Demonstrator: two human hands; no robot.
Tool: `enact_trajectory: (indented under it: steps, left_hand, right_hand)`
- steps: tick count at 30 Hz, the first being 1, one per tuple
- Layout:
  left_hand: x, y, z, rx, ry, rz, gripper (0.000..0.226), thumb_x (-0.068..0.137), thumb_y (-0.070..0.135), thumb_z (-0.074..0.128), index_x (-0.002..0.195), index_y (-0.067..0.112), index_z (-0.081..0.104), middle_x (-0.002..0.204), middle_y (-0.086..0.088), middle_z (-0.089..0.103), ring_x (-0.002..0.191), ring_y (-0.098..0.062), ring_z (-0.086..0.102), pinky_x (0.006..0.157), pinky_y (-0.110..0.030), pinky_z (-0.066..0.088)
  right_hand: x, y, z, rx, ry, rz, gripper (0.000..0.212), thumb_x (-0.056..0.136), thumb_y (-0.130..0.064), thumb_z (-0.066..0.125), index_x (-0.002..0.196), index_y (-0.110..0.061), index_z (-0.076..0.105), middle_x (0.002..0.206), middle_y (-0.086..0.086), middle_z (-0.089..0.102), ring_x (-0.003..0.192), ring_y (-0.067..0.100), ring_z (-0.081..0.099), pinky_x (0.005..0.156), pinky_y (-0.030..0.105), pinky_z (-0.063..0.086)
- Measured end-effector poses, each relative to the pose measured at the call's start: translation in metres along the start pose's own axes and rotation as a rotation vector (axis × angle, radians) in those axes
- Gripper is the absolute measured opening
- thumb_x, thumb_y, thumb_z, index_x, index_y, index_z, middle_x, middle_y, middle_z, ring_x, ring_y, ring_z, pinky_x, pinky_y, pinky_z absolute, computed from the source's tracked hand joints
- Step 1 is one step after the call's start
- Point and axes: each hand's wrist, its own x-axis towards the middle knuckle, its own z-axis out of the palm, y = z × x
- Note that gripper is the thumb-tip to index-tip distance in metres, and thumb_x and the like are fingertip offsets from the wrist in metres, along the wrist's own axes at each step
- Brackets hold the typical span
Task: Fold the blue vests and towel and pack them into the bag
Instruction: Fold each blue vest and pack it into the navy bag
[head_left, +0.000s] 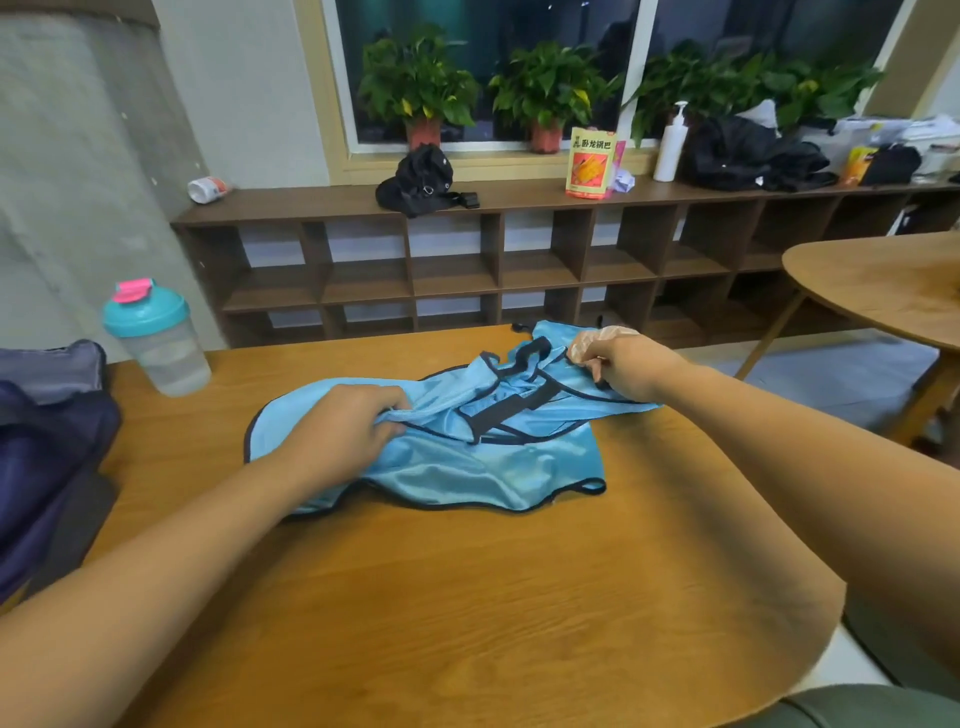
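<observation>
Wooden table bearing one blue vest, long axis running left to far right, strapped end toward the right. Two hands clamped on it: left hand bunching the left edge, right hand pinching the far-right corner. Leftward, one dark bag; farthest, three potted plants.

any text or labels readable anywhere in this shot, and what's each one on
"卧龙锅巴": orange snack packet on the shelf top.
That packet's smaller print: too small to read.
White bottle lying on its side: label blurred, unreadable.
Yellow packet, far right: blurred, unreadable.
Blue vest: no text seen.
</observation>
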Motion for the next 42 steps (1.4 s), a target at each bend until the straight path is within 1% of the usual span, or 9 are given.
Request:
enact_trajectory:
  steps: [5, 8, 12, 15, 17, 20, 26, 35, 42]
  left_hand:
    - [-0.024, -0.024, -0.024, 0.163, -0.031, -0.085, 0.022, 0.099, 0.025, 0.069, 0.083, 0.031, 0.056, 0.073, 0.015, 0.053, 0.072, -0.008, 0.048, 0.058, -0.024, 0.031]
    - [-0.031, -0.042, -0.032, 0.290, -0.145, -0.196, 0.007, 0.098, 0.029, 0.069, 0.094, 0.030, 0.063, 0.078, 0.013, 0.056, 0.081, -0.016, 0.052, 0.065, -0.033, 0.039]
    - [-0.033, -0.051, -0.040, 0.333, -0.194, -0.250, 0.010, 0.089, 0.025, 0.067, 0.081, 0.025, 0.060, 0.091, 0.005, 0.057, 0.086, -0.018, 0.057, 0.070, -0.035, 0.044]
    - [-0.023, -0.039, -0.037, 0.234, -0.140, -0.238, 0.014, 0.089, 0.025, 0.069, 0.092, 0.021, 0.056, 0.098, 0.004, 0.049, 0.089, -0.020, 0.056, 0.073, -0.038, 0.045]
    - [-0.013, -0.021, -0.030, 0.118, -0.031, -0.188, 0.024, 0.089, 0.025, 0.072, 0.105, 0.030, 0.054, 0.108, 0.008, 0.048, 0.100, -0.021, 0.055, 0.085, -0.039, 0.048]
    - [0.002, 0.017, -0.012, 0.092, 0.058, -0.061, 0.042, 0.092, 0.033, 0.071, 0.130, 0.034, 0.053, 0.129, 0.008, 0.048, 0.121, -0.019, 0.050, 0.104, -0.042, 0.045]
    - [0.011, 0.058, 0.039, 0.220, -0.331, 0.076, 0.091, 0.082, 0.088, 0.056, 0.159, 0.046, 0.031, 0.154, 0.008, 0.041, 0.140, -0.023, 0.043, 0.117, -0.055, 0.034]
    - [-0.027, 0.028, 0.015, 0.170, -0.358, 0.119, 0.035, 0.087, 0.063, 0.071, 0.114, 0.045, 0.059, 0.117, 0.018, 0.048, 0.101, -0.008, 0.056, 0.089, -0.035, 0.047]
    - [-0.072, 0.008, -0.023, -0.039, -0.548, 0.128, 0.030, 0.082, 0.069, 0.076, 0.100, 0.046, 0.071, 0.114, 0.021, 0.061, 0.106, 0.000, 0.061, 0.097, -0.032, 0.051]
  right_hand:
    - [0.003, -0.006, 0.003, -0.013, -0.021, -0.002, 0.041, 0.108, -0.018, 0.053, 0.147, -0.028, 0.062, 0.155, 0.001, 0.056, 0.142, 0.026, 0.051, 0.118, 0.031, 0.038]
    - [0.003, -0.011, 0.004, 0.013, -0.059, 0.049, 0.041, 0.104, -0.022, 0.062, 0.145, -0.028, 0.062, 0.150, 0.005, 0.058, 0.132, 0.029, 0.059, 0.107, 0.033, 0.049]
    - [0.005, -0.006, 0.010, 0.011, -0.087, 0.148, 0.045, 0.103, -0.027, 0.057, 0.147, -0.039, 0.057, 0.141, 0.003, 0.060, 0.098, 0.029, 0.074, 0.082, 0.042, 0.066]
    - [0.002, -0.009, 0.008, -0.015, -0.097, 0.159, 0.043, 0.103, -0.049, 0.052, 0.144, -0.038, 0.058, 0.140, 0.003, 0.063, 0.113, 0.027, 0.067, 0.097, 0.043, 0.060]
    - [-0.005, -0.016, 0.001, 0.006, -0.116, 0.164, 0.049, 0.104, -0.061, 0.047, 0.143, -0.034, 0.059, 0.136, 0.004, 0.065, 0.110, 0.023, 0.067, 0.099, 0.041, 0.057]
    - [-0.005, -0.022, 0.001, 0.025, -0.108, 0.194, 0.062, 0.101, -0.065, 0.049, 0.150, -0.029, 0.056, 0.151, 0.004, 0.057, 0.132, 0.027, 0.056, 0.114, 0.043, 0.046]
    - [-0.008, -0.027, 0.011, 0.002, -0.104, 0.228, 0.053, 0.105, -0.054, 0.053, 0.151, -0.029, 0.054, 0.150, 0.006, 0.058, 0.135, 0.029, 0.054, 0.113, 0.043, 0.044]
    - [-0.017, -0.006, 0.012, -0.064, -0.064, 0.241, 0.045, 0.106, -0.047, 0.048, 0.146, -0.029, 0.058, 0.150, 0.008, 0.057, 0.136, 0.032, 0.053, 0.115, 0.043, 0.043]
    - [-0.029, -0.023, 0.001, -0.112, 0.020, 0.265, 0.062, 0.099, -0.059, 0.059, 0.152, -0.029, 0.051, 0.142, 0.010, 0.055, 0.128, 0.031, 0.055, 0.111, 0.049, 0.045]
